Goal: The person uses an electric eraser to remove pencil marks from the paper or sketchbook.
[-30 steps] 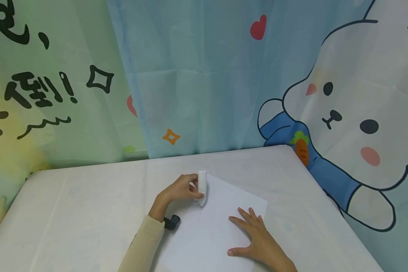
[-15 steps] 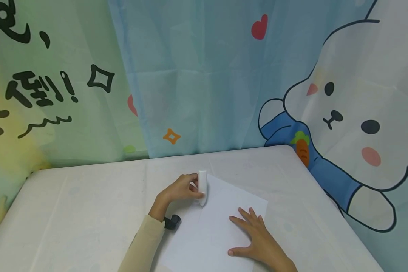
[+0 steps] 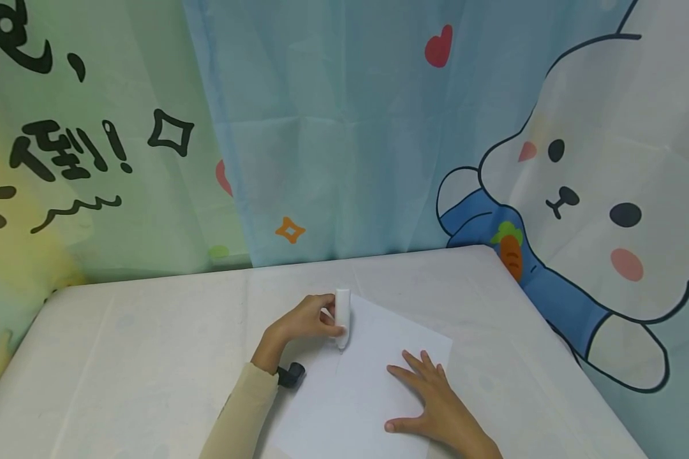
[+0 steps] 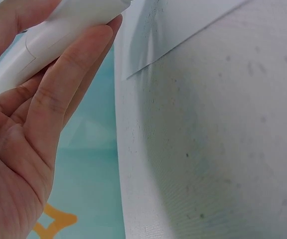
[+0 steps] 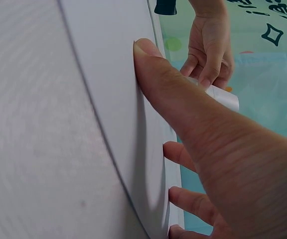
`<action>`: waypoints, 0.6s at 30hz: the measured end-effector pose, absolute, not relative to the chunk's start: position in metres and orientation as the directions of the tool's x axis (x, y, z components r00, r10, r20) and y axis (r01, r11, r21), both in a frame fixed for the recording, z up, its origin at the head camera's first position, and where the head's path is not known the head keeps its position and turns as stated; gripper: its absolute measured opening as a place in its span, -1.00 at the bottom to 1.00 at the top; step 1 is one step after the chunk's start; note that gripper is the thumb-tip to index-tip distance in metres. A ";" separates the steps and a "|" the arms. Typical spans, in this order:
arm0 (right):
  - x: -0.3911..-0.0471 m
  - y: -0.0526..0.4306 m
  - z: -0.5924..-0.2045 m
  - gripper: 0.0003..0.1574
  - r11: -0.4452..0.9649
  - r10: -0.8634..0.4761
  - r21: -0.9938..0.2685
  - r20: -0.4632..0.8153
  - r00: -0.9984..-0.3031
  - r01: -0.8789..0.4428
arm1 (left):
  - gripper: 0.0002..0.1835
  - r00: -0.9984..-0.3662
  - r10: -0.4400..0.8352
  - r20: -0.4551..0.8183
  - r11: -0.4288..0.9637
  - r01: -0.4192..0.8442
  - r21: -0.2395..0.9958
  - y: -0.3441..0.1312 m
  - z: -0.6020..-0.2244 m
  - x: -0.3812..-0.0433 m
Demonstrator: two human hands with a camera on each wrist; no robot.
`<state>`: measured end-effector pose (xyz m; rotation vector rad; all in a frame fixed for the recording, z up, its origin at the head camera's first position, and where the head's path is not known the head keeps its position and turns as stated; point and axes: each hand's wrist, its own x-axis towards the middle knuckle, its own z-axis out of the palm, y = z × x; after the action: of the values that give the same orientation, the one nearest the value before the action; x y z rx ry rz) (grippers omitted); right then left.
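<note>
My left hand (image 3: 309,317) pinches a white tube (image 3: 342,312) between thumb and fingers. The tube stands nearly upright, its narrow lower end at the surface of a white sheet of paper (image 3: 367,376); whether the end touches cannot be told. In the left wrist view, the fingers lie along both sides of the smooth tube (image 4: 49,42), with a thin seam line on its body. Spread out, my right hand (image 3: 436,401) rests on the right part of the sheet. Its thumb and fingertips press the paper (image 5: 108,64) in the right wrist view.
The sheet lies turned at an angle on a table with a white cloth (image 3: 149,363). A dark wrist camera (image 3: 291,375) sits on the left wrist, beside the sheet's left edge. Behind the table hangs a printed curtain (image 3: 344,127) with a cartoon rabbit.
</note>
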<state>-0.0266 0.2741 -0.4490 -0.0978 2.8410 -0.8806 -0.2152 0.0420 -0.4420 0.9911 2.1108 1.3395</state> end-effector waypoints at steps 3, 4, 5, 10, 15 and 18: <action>-0.027 0.274 -0.448 0.14 0.825 -0.103 -0.565 -0.154 -0.983 0.002 | -0.74 -0.640 0.768 0.005 0.273 0.334 0.902 0.042 -0.442 -0.215; -0.027 0.273 -0.448 0.14 0.824 -0.100 -0.567 -0.159 -0.982 0.008 | -0.74 -0.639 0.769 0.004 0.274 0.335 0.902 0.042 -0.442 -0.215; -0.027 0.273 -0.448 0.14 0.825 -0.100 -0.565 -0.159 -0.982 0.008 | -0.73 -0.639 0.769 0.004 0.275 0.336 0.901 0.042 -0.442 -0.215; -0.027 0.273 -0.448 0.15 0.825 -0.099 -0.566 -0.155 -0.983 0.006 | -0.73 -0.642 0.767 0.001 0.283 0.339 0.897 0.042 -0.441 -0.214; -0.027 0.273 -0.448 0.14 0.824 -0.101 -0.567 -0.149 -0.984 0.001 | -0.73 -0.643 0.766 -0.002 0.289 0.341 0.894 0.043 -0.441 -0.214; -0.027 0.273 -0.448 0.14 0.823 -0.101 -0.569 -0.146 -0.984 0.000 | -0.72 -0.642 0.767 -0.006 0.289 0.337 0.896 0.042 -0.442 -0.215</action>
<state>-0.0270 0.2728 -0.4480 -0.0797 2.8355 -0.8844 -0.2149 0.0425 -0.4416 0.9884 2.1249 1.3143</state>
